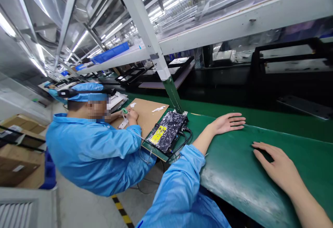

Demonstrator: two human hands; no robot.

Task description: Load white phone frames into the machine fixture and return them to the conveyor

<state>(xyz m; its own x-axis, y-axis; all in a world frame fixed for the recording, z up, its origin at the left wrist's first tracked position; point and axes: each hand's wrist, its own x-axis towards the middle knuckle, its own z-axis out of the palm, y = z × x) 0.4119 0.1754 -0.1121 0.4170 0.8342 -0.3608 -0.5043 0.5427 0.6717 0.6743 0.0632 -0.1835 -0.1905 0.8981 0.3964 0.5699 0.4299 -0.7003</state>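
Observation:
My left hand point(229, 123) rests on its edge near the far side of the green work mat point(229, 158), palm turned toward my right, fingers stretched out and holding nothing. Opposite it, my right hand point(278, 163) lies over the mat with fingers extended and the thumb apart, also without anything in it. A gap of bare mat separates the two hands. Left of my left forearm sits a black, paint-speckled control box point(170, 131) with a yellow label and cables at its side.
A co-worker in a blue smock point(91, 151) sits at my left, working over a brown board point(151, 108). Beyond the mat, black frames point(288, 59) stand on a dark conveyor. A white post point(145, 23) and shelf point(234, 21) rise ahead. Cardboard boxes point(22, 163) are far left.

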